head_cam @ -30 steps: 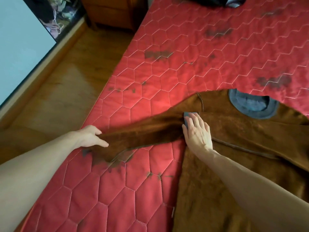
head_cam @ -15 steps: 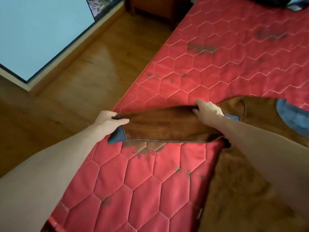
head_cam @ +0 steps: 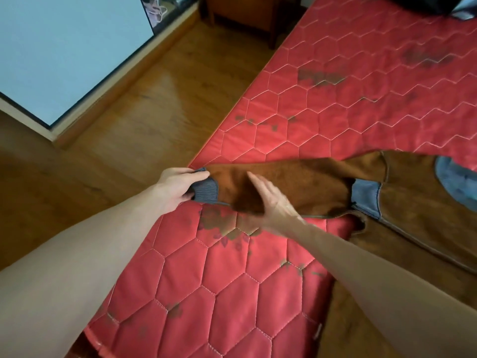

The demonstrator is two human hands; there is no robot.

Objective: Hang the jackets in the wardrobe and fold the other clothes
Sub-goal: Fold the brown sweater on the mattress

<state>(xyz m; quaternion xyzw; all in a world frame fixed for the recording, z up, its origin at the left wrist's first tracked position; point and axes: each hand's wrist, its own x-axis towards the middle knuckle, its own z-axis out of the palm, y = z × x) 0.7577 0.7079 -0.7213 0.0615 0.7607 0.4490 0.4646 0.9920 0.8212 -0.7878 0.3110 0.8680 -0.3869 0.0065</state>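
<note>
Brown garment [head_cam: 413, 215] lies spread on red quilted bed [head_cam: 348, 112], sleeve [head_cam: 284, 184] stretched toward bed edge. Left hand [head_cam: 175, 188] fingers curled, pinching grey ribbed cuff [head_cam: 206, 191]. Right hand [head_cam: 271, 200] flat over sleeve, fingers straight, slightly blurred.

floor: wooden boards [head_cam: 134, 120] in a warm brown were seen left of the bed, with a soft pale sheen across the middle.
bed: a red quilted cover [head_cam: 348, 120] stitched in hexagons was spread over it, marked with dark floral patches; its edge ran diagonally beside the floor.
panel: a pale blue flat surface [head_cam: 64, 47] with a dark edge and light frame was set at the upper left, meeting the floor.
furniture: a dark wooden cabinet [head_cam: 247, 16] was placed at the head of the bed, by the top edge.
light: the room was lit evenly and softly; no source could be seen.
</note>
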